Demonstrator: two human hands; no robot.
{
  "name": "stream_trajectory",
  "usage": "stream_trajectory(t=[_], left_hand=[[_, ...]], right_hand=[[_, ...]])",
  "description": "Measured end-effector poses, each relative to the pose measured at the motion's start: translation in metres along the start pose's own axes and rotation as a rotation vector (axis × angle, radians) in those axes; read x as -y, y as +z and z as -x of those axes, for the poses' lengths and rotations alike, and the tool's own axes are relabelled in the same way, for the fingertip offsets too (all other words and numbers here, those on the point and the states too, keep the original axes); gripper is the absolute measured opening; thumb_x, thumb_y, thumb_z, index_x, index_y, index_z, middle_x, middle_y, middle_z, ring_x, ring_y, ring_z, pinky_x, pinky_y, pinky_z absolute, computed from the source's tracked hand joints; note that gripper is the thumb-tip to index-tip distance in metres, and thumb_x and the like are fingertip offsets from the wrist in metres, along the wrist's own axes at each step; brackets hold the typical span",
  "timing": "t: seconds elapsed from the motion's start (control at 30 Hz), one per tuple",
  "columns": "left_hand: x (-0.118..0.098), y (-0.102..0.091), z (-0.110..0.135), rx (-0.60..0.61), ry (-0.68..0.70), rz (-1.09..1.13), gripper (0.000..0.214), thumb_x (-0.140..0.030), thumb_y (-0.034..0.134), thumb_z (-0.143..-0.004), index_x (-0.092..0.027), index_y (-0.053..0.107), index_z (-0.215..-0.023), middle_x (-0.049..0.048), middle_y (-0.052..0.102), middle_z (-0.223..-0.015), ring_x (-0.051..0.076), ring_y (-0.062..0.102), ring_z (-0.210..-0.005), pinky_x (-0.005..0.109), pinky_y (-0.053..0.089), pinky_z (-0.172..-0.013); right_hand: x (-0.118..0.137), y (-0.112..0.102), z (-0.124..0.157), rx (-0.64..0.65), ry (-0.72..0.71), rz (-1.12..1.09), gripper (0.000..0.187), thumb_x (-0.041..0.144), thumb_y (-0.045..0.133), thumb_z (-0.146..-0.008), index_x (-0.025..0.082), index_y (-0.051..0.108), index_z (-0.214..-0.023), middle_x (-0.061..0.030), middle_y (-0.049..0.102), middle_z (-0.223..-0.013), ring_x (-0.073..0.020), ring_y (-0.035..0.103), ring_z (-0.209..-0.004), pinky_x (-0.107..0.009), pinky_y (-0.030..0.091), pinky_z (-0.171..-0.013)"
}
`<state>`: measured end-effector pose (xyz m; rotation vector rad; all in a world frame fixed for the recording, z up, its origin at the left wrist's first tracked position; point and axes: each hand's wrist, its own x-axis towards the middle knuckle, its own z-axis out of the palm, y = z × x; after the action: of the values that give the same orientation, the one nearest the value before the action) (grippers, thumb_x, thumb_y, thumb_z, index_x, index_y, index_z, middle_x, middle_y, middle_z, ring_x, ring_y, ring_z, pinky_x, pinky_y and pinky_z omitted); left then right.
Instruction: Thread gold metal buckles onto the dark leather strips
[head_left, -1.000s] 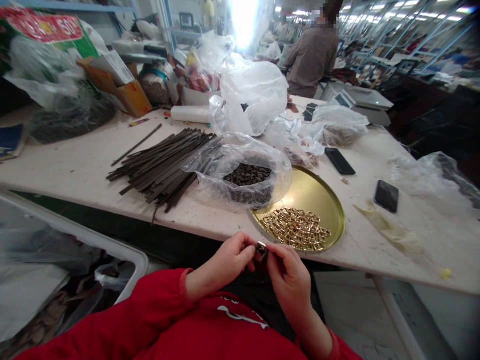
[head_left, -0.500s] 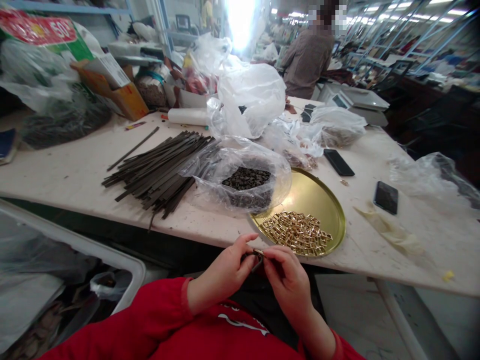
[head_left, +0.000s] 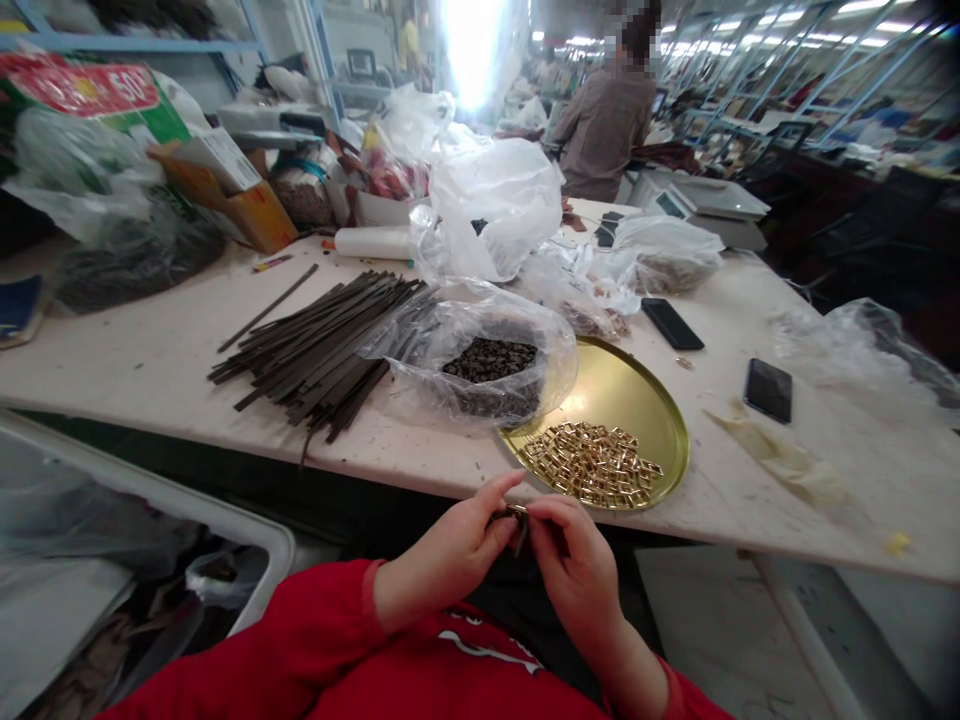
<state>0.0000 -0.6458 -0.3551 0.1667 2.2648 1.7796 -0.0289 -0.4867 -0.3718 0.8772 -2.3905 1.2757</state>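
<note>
Both hands meet just off the table's front edge, fingers pinched together. My left hand is closed on a dark strap, whose short end hangs between the hands. A small gold buckle sits at the strap, and my right hand pinches it from the right; the fingers hide most of both. Just beyond them, a pile of similar gold buckles lies on a round gold tray. Left of the tray, an open clear plastic bag holds small dark pieces.
Long dark strips lie in a heap left of the bag. Two phones rest on the right of the table. More plastic bags stand behind. A white bin is at lower left. Another person stands farther back.
The dark strap's end between my hands now hangs more steeply, and the gold buckle lies flatter. My hands keep nearly the same place; the view has shifted slightly.
</note>
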Motion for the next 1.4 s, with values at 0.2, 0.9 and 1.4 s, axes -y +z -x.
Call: stream_trajectory(t=[0.2, 0.9, 1.4], left_hand=[[-0.004, 0.001, 0.004, -0.089, 0.05, -0.03, 0.046, -0.018, 0.035, -0.087, -0.015, 0.033, -0.132, 0.0023, 0.055, -0.086, 0.013, 0.051, -0.078, 0.024, 0.041, -0.079], [0.006, 0.003, 0.004, -0.206, 0.089, -0.258, 0.044, -0.021, 0.031, -0.089, -0.009, 0.034, -0.132, 0.0114, 0.06, -0.103, 0.018, 0.056, -0.093, 0.031, 0.043, -0.085], [0.015, 0.001, -0.007, -0.243, 0.164, -0.393, 0.044, -0.017, 0.034, -0.087, -0.011, 0.035, -0.131, 0.0132, 0.058, -0.112, 0.021, 0.054, -0.101, 0.035, 0.041, -0.089]], right_hand=[[0.007, -0.004, 0.005, -0.008, -0.161, 0.001, 0.028, 0.005, 0.051, -0.078, 0.022, 0.053, -0.1, -0.0058, 0.06, -0.093, -0.0145, 0.06, -0.085, -0.027, 0.053, -0.073], [0.018, 0.004, -0.008, 0.113, 0.767, -0.894, 0.023, 0.033, 0.066, -0.071, 0.017, 0.059, -0.086, -0.0023, 0.064, -0.078, -0.0108, 0.059, -0.066, -0.024, 0.051, -0.065], [0.012, 0.013, -0.018, 0.054, 0.808, -0.952, 0.023, 0.034, 0.067, -0.07, 0.016, 0.062, -0.084, -0.0028, 0.066, -0.08, -0.0127, 0.061, -0.072, -0.025, 0.051, -0.068]])
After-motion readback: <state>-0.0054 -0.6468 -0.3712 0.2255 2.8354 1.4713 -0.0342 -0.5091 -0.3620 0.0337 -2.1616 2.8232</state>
